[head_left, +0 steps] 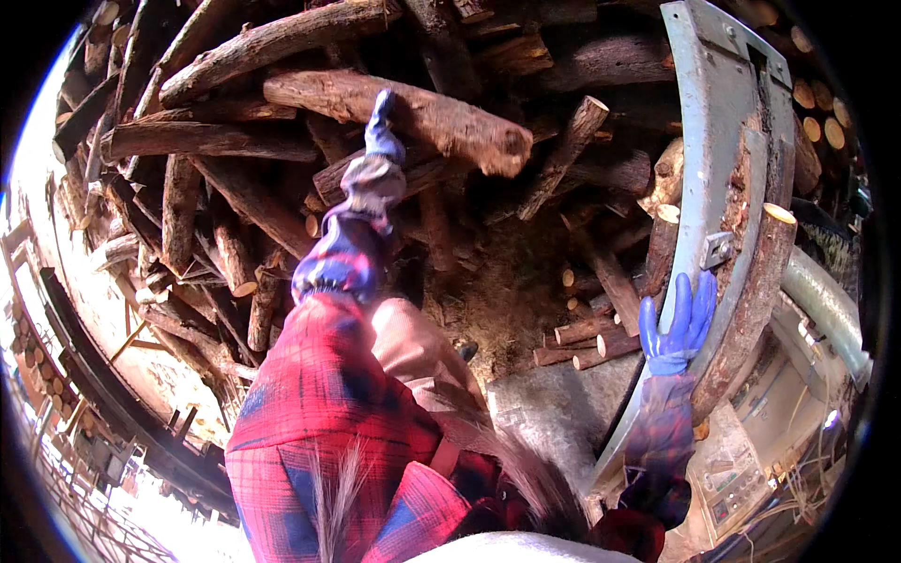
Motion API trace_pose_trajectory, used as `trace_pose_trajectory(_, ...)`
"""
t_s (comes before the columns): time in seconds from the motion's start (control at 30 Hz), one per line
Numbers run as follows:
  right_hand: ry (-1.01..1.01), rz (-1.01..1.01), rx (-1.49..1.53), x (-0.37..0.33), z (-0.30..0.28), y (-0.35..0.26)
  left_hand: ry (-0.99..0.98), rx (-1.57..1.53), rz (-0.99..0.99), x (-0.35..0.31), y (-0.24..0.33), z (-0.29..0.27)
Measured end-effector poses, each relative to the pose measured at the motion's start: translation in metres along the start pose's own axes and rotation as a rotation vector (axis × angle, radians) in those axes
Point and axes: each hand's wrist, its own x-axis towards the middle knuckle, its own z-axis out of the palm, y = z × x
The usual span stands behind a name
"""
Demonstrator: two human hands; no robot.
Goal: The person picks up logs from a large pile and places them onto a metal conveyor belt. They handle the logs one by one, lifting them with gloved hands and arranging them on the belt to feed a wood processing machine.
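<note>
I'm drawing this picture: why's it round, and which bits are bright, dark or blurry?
In the head view, the fisheye lens makes the round shape; in the head view, glare whitens the left edge; in the head view, shadow darkens gaps in the log pile; in the head view, the log by the left hand looks slightly blurred.

A: Can you tell whether the left hand (pixel 383 131) grips the log (pixel 427 117)?
B: No, most of its fingers are hidden, and the log's right end is blurred.
A: And the right hand (pixel 676 328)?
B: Its palm is hidden, so I can't tell whether it touches the grey frame (pixel 699 141).
A: The control panel (pixel 737 490)?
B: Markings too small to read; the plaid shirt (pixel 314 394) runs off the lower edge.
</note>
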Motion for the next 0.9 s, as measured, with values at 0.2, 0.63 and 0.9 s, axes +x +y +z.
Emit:
trace_pose_trajectory(0.2,0.013,0.028,0.007,-0.012,-0.010,0.001,-0.254,-0.252,-0.526,-0.183,0.098,0.014)
trace_pose_trajectory(0.63,-0.573,0.331,2.249,-0.061,-0.071,-0.182,-0.554,-0.090,-0.201,-0.444,0.186,0.146)
trace_pose_trajectory(0.9,-0.387,0.451,2.450,-0.200,-0.046,-0.098,-0.986,-0.208,-0.260,-0.517,0.101,0.213)
